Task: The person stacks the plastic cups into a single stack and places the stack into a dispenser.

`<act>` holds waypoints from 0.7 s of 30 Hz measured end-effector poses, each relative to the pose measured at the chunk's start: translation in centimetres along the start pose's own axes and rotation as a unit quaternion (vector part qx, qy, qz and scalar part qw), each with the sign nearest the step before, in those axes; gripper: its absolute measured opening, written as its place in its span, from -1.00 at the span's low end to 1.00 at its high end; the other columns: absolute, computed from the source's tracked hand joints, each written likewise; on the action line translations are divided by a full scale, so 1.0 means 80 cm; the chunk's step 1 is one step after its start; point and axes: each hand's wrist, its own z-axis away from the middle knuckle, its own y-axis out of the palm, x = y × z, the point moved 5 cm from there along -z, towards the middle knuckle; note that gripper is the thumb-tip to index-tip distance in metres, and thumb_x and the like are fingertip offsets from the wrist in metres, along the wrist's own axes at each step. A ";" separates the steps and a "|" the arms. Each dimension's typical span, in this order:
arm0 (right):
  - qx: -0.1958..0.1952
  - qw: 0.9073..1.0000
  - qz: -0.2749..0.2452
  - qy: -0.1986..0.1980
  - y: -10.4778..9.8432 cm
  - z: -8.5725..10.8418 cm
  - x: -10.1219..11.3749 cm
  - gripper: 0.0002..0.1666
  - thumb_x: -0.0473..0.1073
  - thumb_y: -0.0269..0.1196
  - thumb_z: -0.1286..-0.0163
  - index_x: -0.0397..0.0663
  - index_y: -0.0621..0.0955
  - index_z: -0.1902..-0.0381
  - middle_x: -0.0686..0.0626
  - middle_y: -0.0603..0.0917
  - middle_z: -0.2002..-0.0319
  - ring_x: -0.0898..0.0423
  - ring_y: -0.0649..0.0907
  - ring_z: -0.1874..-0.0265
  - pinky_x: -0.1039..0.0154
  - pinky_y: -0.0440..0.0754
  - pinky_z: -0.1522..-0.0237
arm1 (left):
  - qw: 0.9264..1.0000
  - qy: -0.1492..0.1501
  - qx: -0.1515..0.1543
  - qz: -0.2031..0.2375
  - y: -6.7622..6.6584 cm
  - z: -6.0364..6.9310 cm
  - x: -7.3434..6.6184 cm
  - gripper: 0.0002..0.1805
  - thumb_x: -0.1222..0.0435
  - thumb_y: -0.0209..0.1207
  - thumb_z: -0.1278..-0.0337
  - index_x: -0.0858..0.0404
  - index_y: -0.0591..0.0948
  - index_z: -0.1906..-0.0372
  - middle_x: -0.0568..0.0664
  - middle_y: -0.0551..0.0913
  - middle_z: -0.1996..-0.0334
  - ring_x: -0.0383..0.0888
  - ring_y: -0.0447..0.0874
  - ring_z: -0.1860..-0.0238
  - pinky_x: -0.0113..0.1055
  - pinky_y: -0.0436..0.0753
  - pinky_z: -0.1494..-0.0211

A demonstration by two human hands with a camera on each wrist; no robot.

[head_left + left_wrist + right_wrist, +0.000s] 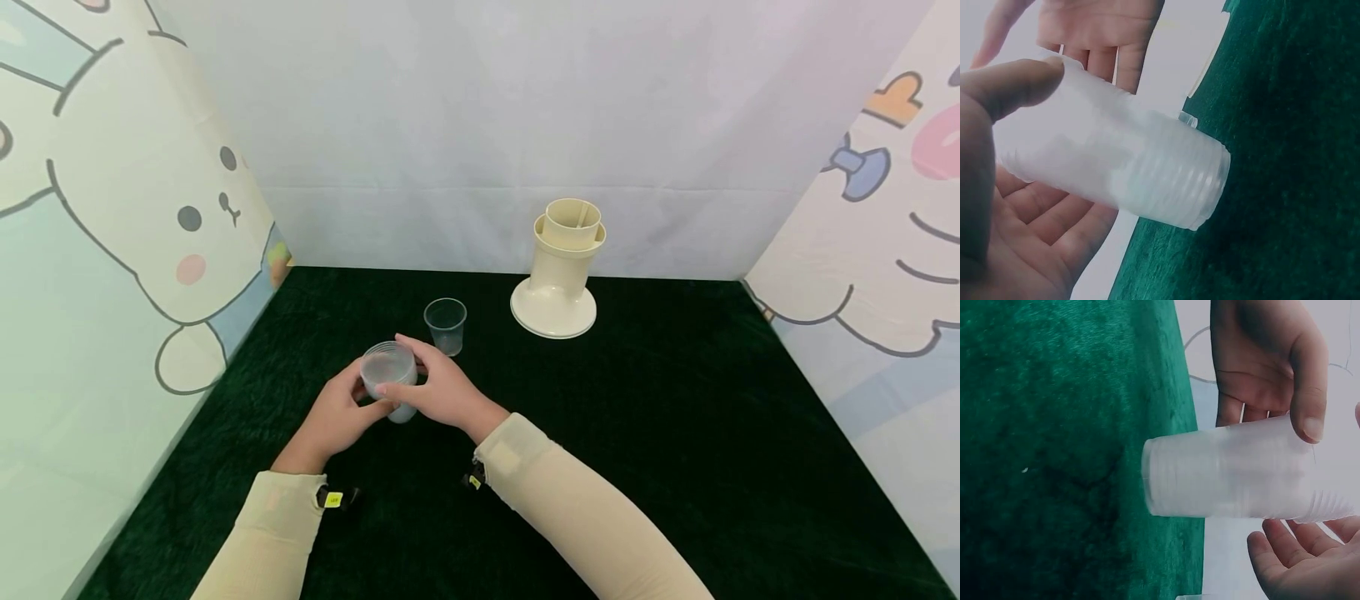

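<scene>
My left hand (336, 419) and right hand (444, 388) grip the stack of plastic cups (388, 365) between them, near the single cup (447, 325) on the green cloth (675, 417). I should apply light, even pressure; thin walls may buckle, and tilting could loosen the stack

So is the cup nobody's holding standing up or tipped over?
Standing up. In the head view, the lone clear cup has its wide rim on top and its narrower bottom down on the dark green cloth.
</scene>
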 end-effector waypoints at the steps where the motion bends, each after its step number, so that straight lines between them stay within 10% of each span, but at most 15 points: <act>1: 0.000 1.000 -0.002 0.000 0.000 0.000 -0.001 0.00 0.28 0.36 -0.37 0.29 0.19 -0.63 0.23 0.31 -0.50 0.12 0.40 -0.42 -0.07 0.42 -0.40 | 1.000 0.000 0.000 0.000 0.000 0.000 0.000 -0.33 0.16 0.39 -0.30 0.09 0.41 -0.44 -0.04 0.53 -0.30 -0.07 0.56 -0.29 -0.01 0.56 -0.33; 21: -0.005 1.000 -0.014 0.011 -0.006 -0.002 0.000 0.05 0.26 0.44 -0.30 0.33 0.20 -0.62 0.19 0.31 -0.51 0.10 0.42 -0.39 -0.09 0.43 -0.39 | 1.000 0.001 -0.001 -0.002 0.000 -0.001 -0.002 -0.32 0.18 0.39 -0.30 0.11 0.41 -0.45 -0.01 0.53 -0.30 -0.04 0.56 -0.29 0.02 0.56 -0.32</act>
